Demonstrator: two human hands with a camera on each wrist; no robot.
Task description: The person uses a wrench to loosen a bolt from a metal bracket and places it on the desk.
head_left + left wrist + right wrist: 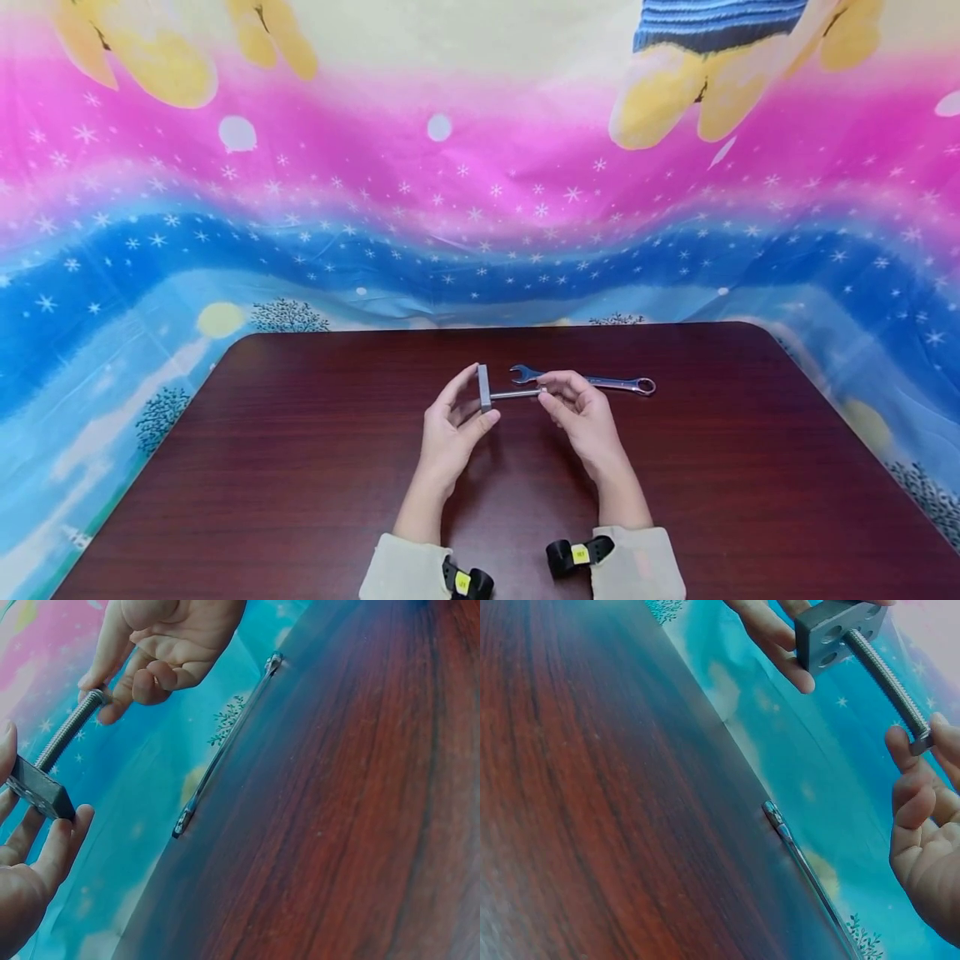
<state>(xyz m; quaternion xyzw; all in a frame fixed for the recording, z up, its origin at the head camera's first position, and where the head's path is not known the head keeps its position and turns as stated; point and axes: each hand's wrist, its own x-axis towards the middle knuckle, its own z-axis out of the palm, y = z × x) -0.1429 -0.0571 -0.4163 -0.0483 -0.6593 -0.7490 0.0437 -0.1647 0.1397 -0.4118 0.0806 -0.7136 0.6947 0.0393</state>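
A grey metal block with several holes (817,646) is held up on edge by my left hand (448,433), thumb and fingers at its ends. A long threaded bolt (885,679) runs straight out from the block's face toward the right. The thumb and fingertips of my right hand (588,421) pinch the head end of the bolt (71,729). At the block, the bolt's tip meets one of the holes; how deep it sits cannot be seen. Both hands hold the pieces above the table.
Behind the right hand a combination wrench (621,384) lies on the dark red wooden table (300,467), its open end to the left. A printed cloth backdrop (480,183) hangs along the table's far edge. Each sleeve carries a black strapped camera (570,557).
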